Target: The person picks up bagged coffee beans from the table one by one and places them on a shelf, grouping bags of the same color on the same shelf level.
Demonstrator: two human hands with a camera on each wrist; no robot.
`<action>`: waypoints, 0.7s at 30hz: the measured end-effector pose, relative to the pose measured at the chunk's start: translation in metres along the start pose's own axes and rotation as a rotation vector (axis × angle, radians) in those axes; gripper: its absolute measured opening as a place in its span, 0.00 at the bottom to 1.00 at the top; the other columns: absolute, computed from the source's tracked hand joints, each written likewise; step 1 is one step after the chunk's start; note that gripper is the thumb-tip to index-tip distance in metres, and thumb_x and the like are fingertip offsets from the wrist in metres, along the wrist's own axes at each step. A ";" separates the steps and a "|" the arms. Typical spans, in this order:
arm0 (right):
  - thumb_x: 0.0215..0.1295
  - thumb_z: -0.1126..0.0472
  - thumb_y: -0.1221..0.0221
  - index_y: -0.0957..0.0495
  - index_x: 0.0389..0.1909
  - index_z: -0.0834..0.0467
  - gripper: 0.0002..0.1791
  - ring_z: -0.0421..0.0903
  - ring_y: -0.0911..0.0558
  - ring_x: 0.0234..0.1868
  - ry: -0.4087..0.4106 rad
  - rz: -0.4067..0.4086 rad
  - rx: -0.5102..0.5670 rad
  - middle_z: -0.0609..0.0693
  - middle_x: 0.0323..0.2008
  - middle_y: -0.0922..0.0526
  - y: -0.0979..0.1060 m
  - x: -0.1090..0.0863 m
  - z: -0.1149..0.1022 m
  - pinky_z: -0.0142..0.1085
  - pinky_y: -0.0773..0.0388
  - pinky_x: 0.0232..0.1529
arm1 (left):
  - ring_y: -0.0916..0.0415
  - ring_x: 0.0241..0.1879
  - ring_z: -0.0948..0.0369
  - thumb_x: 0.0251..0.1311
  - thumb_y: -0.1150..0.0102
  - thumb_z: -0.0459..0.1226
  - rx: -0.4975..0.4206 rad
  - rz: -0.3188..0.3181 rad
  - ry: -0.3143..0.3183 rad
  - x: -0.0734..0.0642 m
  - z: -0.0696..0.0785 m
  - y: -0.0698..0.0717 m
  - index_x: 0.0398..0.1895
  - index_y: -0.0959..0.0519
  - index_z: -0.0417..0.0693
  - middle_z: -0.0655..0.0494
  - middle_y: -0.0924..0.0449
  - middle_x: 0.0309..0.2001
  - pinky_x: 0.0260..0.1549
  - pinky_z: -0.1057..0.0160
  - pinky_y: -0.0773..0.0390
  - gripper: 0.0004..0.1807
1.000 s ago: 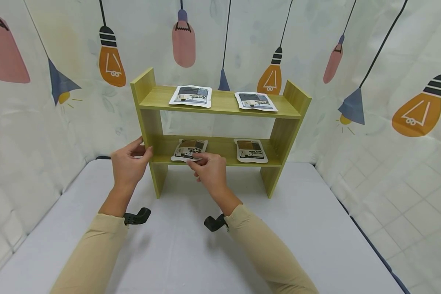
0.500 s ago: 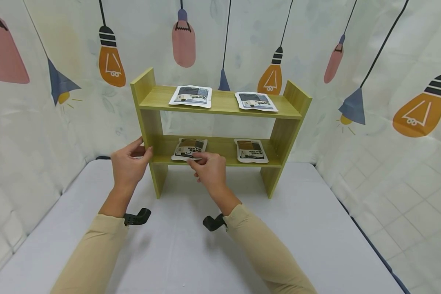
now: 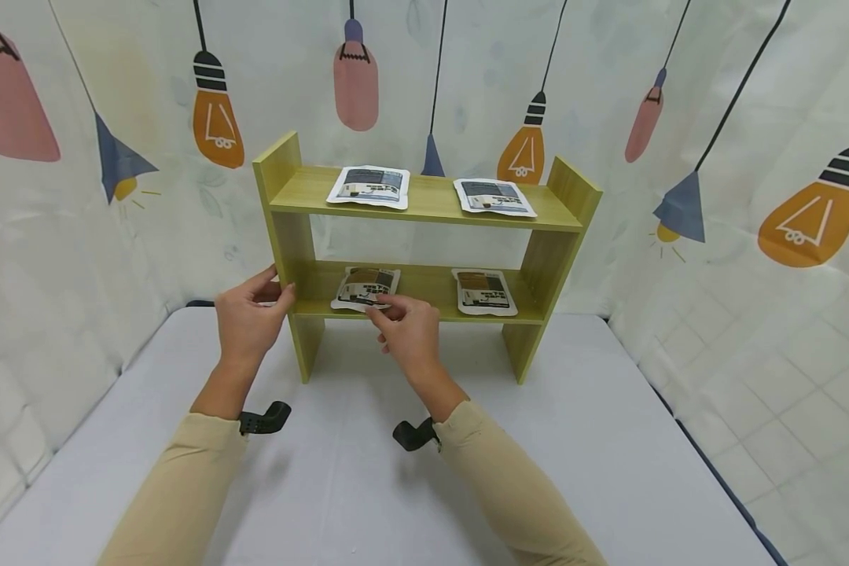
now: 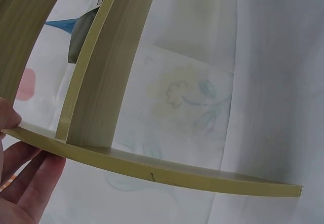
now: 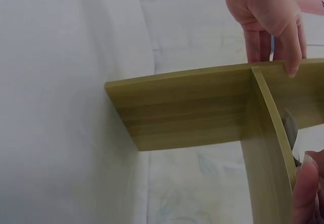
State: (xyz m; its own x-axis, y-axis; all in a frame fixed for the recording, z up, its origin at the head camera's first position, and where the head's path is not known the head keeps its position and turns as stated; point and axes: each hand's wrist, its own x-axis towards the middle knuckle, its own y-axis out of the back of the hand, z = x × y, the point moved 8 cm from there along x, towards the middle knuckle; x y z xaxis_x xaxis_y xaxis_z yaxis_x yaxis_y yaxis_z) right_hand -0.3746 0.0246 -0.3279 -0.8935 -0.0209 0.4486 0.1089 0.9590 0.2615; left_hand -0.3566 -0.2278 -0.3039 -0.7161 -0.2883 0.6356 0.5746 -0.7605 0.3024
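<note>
A small wooden two-tier shelf (image 3: 431, 190) stands on the table. My left hand (image 3: 249, 318) grips its left side panel, thumb on the front edge and fingers on the outer side, as the left wrist view shows. On the lower board lies a flat pouch with a brown and black label (image 3: 361, 287). Its front right corner is pinched by the thumb and index finger of my right hand (image 3: 412, 334). Seen from the right wrist, that pouch (image 5: 290, 127) shows only a thin edge beyond the board.
A similar pouch (image 3: 486, 292) lies at the right of the lower board. Two pouches with blue-grey labels, a left one (image 3: 369, 189) and a right one (image 3: 495, 197), rest on the upper board. White cloth (image 3: 339, 487) covers the table, and a lamp-patterned curtain (image 3: 283, 79) hangs behind.
</note>
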 end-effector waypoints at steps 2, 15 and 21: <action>0.63 0.58 0.30 0.11 0.50 0.56 0.15 0.56 0.15 0.18 0.005 0.005 0.010 0.53 0.23 0.11 0.001 -0.001 0.000 0.36 0.18 0.16 | 0.28 0.30 0.88 0.65 0.35 0.41 0.001 0.002 0.002 0.000 0.000 0.001 0.64 0.19 0.51 0.39 0.10 0.41 0.33 0.88 0.28 0.23; 0.64 0.59 0.30 0.11 0.50 0.58 0.15 0.62 0.15 0.20 0.029 0.008 0.072 0.56 0.28 0.10 0.005 -0.004 -0.001 0.37 0.18 0.17 | 0.22 0.32 0.84 0.66 0.34 0.40 0.000 0.000 -0.017 0.000 -0.002 0.003 0.64 0.19 0.49 0.39 0.10 0.43 0.34 0.88 0.27 0.23; 0.63 0.60 0.30 0.11 0.50 0.59 0.15 0.60 0.15 0.19 0.098 0.020 0.106 0.58 0.30 0.10 0.015 -0.014 -0.002 0.36 0.16 0.20 | 0.11 0.42 0.54 0.66 0.36 0.40 0.027 0.015 -0.019 -0.014 -0.005 0.007 0.64 0.19 0.48 0.43 0.10 0.48 0.36 0.87 0.26 0.23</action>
State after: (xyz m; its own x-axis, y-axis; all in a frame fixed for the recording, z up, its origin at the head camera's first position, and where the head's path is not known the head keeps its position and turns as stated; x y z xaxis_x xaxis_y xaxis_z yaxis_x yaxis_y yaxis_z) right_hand -0.3594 0.0390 -0.3282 -0.8441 -0.0241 0.5357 0.0748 0.9839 0.1620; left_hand -0.3443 -0.2321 -0.3142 -0.6997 -0.2887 0.6535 0.5961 -0.7401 0.3113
